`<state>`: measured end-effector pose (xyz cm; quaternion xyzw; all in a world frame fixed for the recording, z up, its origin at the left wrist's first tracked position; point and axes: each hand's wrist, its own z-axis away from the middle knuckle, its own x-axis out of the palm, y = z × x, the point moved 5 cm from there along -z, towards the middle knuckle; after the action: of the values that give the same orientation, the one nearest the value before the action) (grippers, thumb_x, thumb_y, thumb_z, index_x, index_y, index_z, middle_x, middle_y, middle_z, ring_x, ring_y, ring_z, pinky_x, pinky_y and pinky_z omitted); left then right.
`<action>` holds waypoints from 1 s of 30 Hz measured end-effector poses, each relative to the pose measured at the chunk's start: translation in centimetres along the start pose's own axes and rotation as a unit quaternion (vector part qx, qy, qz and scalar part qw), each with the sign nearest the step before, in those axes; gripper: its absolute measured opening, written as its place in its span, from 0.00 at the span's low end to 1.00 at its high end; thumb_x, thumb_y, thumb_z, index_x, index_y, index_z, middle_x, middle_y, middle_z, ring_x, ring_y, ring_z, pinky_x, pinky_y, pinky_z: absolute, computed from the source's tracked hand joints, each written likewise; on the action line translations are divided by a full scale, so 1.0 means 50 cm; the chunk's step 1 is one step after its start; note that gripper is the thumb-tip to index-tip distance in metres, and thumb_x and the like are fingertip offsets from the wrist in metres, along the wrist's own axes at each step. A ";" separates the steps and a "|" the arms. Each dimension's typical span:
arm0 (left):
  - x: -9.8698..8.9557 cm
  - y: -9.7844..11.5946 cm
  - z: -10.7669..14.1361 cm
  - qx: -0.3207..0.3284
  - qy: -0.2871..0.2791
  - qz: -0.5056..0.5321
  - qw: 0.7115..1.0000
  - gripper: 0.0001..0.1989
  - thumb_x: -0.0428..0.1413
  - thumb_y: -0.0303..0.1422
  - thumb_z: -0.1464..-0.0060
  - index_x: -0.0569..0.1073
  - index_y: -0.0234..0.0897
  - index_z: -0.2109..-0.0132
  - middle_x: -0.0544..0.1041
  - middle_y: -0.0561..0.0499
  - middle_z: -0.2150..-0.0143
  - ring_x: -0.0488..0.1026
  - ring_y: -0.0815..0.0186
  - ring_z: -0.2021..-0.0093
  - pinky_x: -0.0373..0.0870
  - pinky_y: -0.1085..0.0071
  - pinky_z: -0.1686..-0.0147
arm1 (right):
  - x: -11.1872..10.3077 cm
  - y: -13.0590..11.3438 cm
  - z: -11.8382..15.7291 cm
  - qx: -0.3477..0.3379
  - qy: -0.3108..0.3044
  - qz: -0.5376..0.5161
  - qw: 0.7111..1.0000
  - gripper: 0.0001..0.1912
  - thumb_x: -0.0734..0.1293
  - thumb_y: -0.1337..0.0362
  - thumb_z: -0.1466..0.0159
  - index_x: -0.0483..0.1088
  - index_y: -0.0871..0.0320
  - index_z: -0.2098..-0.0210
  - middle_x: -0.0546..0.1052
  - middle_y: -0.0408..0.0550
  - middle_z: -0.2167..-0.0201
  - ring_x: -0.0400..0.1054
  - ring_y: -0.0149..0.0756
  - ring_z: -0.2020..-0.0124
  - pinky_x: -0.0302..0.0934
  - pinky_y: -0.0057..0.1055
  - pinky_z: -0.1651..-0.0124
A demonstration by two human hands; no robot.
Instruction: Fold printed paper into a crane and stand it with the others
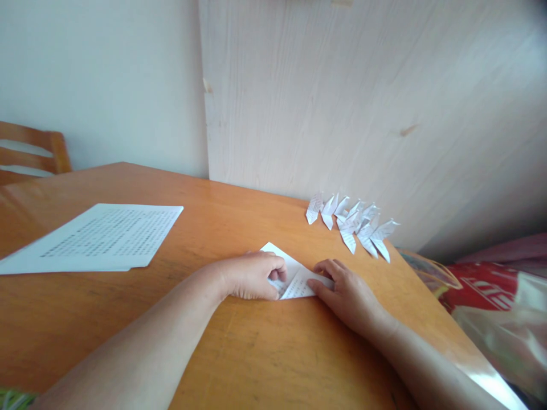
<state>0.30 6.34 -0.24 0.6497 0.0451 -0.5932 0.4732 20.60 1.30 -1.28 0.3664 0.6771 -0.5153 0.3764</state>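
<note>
A folded sheet of printed paper (294, 279) lies on the wooden table between my hands, shaped roughly like a triangle with its tip pointing away from me. My left hand (258, 276) rests on its left side, fingers curled and pressing the paper near the lower edge. At the right corner, my right hand (344, 290) pinches the paper between thumb and fingers. Part of the paper's left and right ends is hidden under the hands. Beyond my right hand stand several folded paper figures (350, 222) with pointed, wing-like ends, grouped near the wall.
A stack of printed sheets (106, 239) lies on the left of the wooden table (222, 353). A light wood-grain panel (299, 102) rises behind the table. A wooden chair (38, 148) stands at the far left. Red and pale bags (487, 285) sit beyond the right edge.
</note>
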 end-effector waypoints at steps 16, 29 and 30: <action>-0.001 0.004 0.001 -0.033 0.020 0.002 0.999 0.20 0.62 0.48 0.54 0.76 0.44 0.56 0.77 0.51 0.56 0.72 0.60 0.59 0.65 0.69 0.64 | 0.000 0.001 0.001 -0.007 -0.001 0.000 1.000 0.09 0.66 0.57 0.35 0.71 0.53 0.58 0.75 0.46 0.60 0.72 0.38 0.61 0.62 0.34 0.59; -0.002 0.009 0.002 -0.029 0.030 -0.017 0.999 0.18 0.62 0.46 0.54 0.75 0.43 0.57 0.77 0.50 0.54 0.72 0.57 0.55 0.65 0.69 0.63 | 0.001 0.001 0.001 -0.002 -0.002 -0.006 1.000 0.09 0.66 0.58 0.35 0.72 0.51 0.56 0.75 0.46 0.59 0.73 0.38 0.61 0.63 0.34 0.57; -0.002 0.010 0.002 -0.028 0.030 -0.018 0.999 0.18 0.62 0.46 0.54 0.75 0.43 0.57 0.77 0.50 0.54 0.72 0.57 0.55 0.65 0.69 0.63 | 0.001 0.002 0.001 -0.002 -0.003 -0.006 1.000 0.09 0.66 0.58 0.35 0.72 0.51 0.56 0.75 0.47 0.58 0.73 0.38 0.61 0.63 0.34 0.57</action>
<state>0.49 6.05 0.14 0.6528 0.0876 -0.5802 0.4791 20.65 1.28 -1.37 0.3602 0.6790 -0.5171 0.3766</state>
